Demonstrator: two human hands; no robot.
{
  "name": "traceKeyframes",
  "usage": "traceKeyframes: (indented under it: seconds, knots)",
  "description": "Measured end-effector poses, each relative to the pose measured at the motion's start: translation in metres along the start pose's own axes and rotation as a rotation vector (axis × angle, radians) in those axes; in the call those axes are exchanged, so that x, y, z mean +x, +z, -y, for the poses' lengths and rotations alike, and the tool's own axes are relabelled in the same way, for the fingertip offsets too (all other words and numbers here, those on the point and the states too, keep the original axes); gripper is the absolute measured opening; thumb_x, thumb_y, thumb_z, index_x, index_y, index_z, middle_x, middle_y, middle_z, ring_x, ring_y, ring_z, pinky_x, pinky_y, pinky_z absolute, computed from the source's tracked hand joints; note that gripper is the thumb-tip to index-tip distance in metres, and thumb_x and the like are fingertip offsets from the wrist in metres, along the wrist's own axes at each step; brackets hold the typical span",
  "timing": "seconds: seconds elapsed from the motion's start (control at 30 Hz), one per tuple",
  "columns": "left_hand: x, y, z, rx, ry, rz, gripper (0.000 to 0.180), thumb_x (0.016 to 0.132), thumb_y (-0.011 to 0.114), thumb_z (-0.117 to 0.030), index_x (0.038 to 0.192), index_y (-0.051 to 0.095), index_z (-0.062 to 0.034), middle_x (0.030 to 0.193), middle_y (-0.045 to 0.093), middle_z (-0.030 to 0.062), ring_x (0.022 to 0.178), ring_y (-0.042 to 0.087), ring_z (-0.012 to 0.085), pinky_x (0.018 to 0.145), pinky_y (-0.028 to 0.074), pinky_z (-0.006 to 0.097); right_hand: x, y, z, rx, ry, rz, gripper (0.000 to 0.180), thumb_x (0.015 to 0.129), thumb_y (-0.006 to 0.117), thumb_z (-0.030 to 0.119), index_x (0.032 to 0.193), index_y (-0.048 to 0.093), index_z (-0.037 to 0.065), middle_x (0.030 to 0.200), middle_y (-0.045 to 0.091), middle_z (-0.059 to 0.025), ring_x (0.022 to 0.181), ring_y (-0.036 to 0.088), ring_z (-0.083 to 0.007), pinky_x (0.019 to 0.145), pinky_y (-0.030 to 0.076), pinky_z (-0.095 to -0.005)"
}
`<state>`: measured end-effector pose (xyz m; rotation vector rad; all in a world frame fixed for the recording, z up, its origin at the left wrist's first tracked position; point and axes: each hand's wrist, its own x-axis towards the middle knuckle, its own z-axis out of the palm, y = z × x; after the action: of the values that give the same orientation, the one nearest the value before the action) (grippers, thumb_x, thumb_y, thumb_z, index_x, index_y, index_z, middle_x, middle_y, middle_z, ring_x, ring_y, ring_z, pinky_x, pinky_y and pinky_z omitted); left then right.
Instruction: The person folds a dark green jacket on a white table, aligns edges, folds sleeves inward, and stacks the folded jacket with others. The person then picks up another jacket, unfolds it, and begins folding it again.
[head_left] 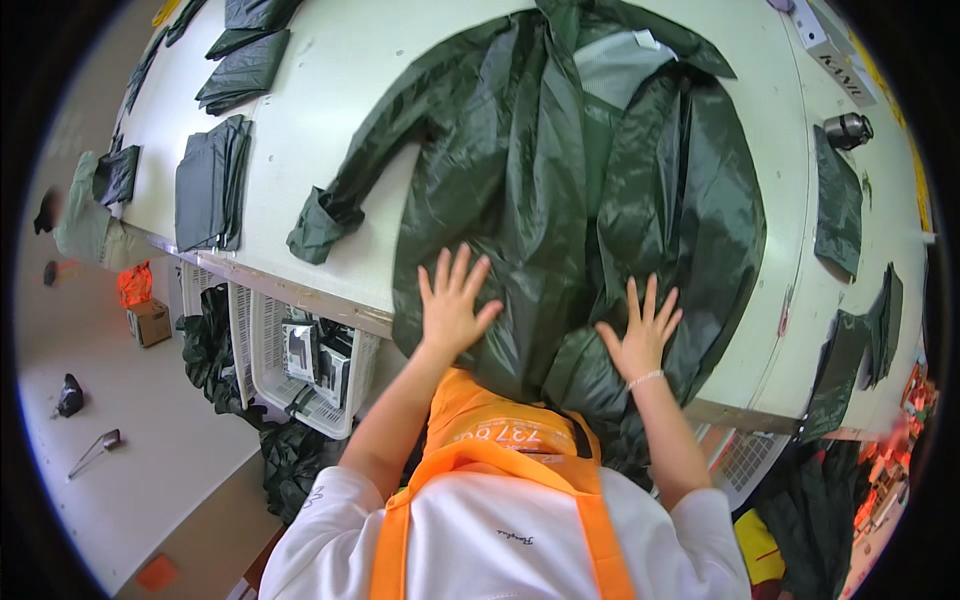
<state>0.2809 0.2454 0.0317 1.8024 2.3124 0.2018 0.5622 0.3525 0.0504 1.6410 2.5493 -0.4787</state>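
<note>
A dark green, shiny raincoat (490,170) lies spread over the pale table, its front overlapping the near edge. One sleeve reaches out to the left with a bunched cuff (325,222); the other side is folded in on the right. At the collar a light mesh lining (620,68) and a small white label show. My left hand (455,305) rests flat on the lower left front, fingers spread. On the lower right front lies my right hand (642,325), also flat with spread fingers, a bracelet on its wrist. Neither hand grasps the cloth.
Folded dark green pieces (212,185) lie on the table's left, others (838,200) on its right beside a dark metal flask (848,130). A white box (832,55) stands far right. Below the table edge are white plastic baskets (340,405) with packages and dark green cloth.
</note>
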Motion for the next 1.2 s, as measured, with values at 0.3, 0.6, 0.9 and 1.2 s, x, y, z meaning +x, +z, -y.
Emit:
traceKeyframes:
  seconds: [0.3,0.6,0.9,1.2]
  knots:
    - [0.165,0.0,0.118,0.131,0.057,-0.24,0.065,0.084,0.053,-0.054,0.14,0.037,-0.0251,0.149,0.027,0.006,0.135,0.026,0.0309,0.106,0.015,0.062,0.196,-0.017,-0.022,-0.112,-0.204,-0.208,0.077,0.079,0.062,0.05,0.144,0.029,0.022,0.151,0.021,-0.0096,0.138,0.017,-0.0366,0.11,0.015,-0.052]
    - [0.119,-0.029,0.064,-0.22,0.295,-0.186,0.063,0.083,0.062,-0.033,0.138,0.038,-0.0136,0.146,0.033,0.01,0.135,0.029,0.0319,0.107,0.019,0.055,0.056,-0.05,0.092,0.226,-0.253,-0.309,0.047,0.085,0.062,0.022,0.127,0.05,0.005,0.133,0.047,-0.0169,0.125,0.042,-0.0343,0.105,0.032,-0.042]
    - [0.059,-0.005,0.051,-0.113,0.276,-0.055,0.059,0.082,0.063,-0.028,0.136,0.042,-0.0134,0.146,0.032,0.0084,0.135,0.028,0.0299,0.108,0.02,0.05,-0.048,-0.039,-0.078,0.307,0.371,-0.529,0.038,0.086,0.056,0.009,0.123,0.052,0.003,0.133,0.047,-0.0182,0.123,0.044,-0.0329,0.104,0.035,-0.0378]
    - [0.033,-0.009,0.021,-0.195,0.042,-0.075,0.044,0.082,0.063,-0.024,0.121,0.055,-0.0053,0.122,0.055,0.014,0.114,0.05,0.0324,0.096,0.038,0.043,-0.012,-0.011,-0.332,0.032,0.477,-0.598,0.031,0.083,0.057,0.009,0.113,0.054,0.001,0.119,0.054,-0.0205,0.111,0.051,-0.0354,0.096,0.04,-0.0401]
